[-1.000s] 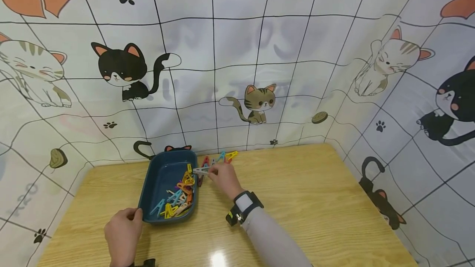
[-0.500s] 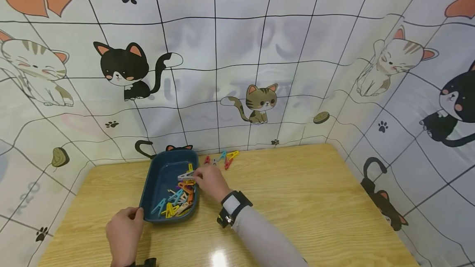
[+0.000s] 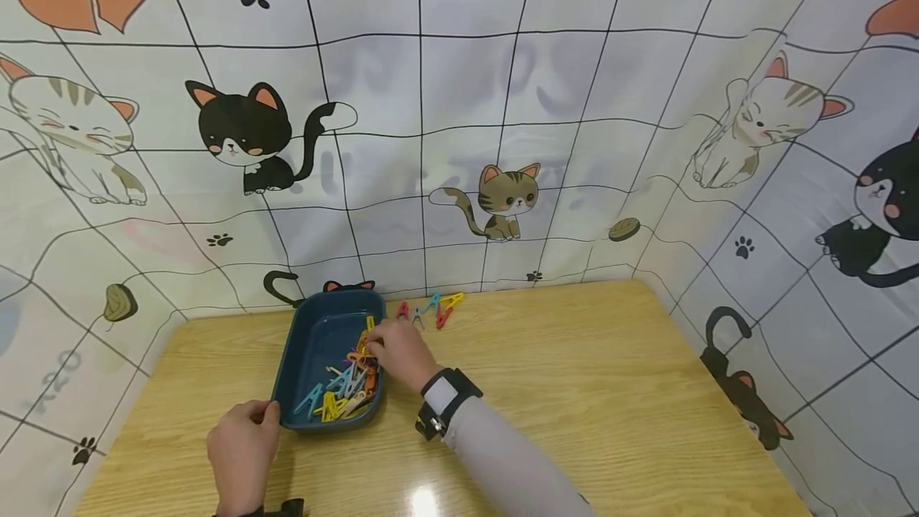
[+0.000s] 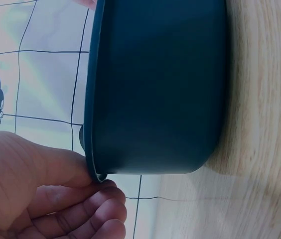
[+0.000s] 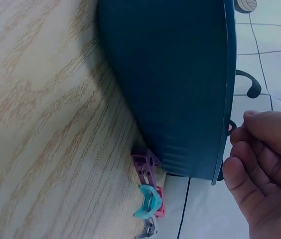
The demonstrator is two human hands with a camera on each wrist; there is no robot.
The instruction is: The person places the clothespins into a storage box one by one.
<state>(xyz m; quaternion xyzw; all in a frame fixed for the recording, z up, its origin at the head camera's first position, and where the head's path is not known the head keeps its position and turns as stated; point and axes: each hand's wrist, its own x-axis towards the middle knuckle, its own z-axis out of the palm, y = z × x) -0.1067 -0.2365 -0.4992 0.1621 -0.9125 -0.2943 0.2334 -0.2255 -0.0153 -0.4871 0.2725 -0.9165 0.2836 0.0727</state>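
A dark blue plastic tray (image 3: 310,349) stands at the table's back left, with several clothespins in yellow, blue, orange and white heaped along its right side. My left hand (image 3: 242,449) pinches the rim at the near left corner, thumb above and curled fingers below, as the left wrist view also shows. My right hand (image 3: 404,353) hovers over the right rim, fingertips above the heap. Seen from the right wrist, its fingers (image 5: 247,181) are loosely bent, with no clothespin showing between them. A pale clothespin (image 3: 356,381) lies on the heap.
Behind my right hand, several loose clothespins lie near the table's back edge, among them a yellow one (image 3: 454,299) and a red one (image 3: 444,317). A purple clothespin (image 5: 144,164) lies close against the tray's outer wall. A cat-print sheet (image 3: 459,102) encloses the wooden table (image 3: 589,389).
My right hand has carried a pale clothespin leftward over the tray and let it go onto the heap. The left hand keeps its grip on the rim.
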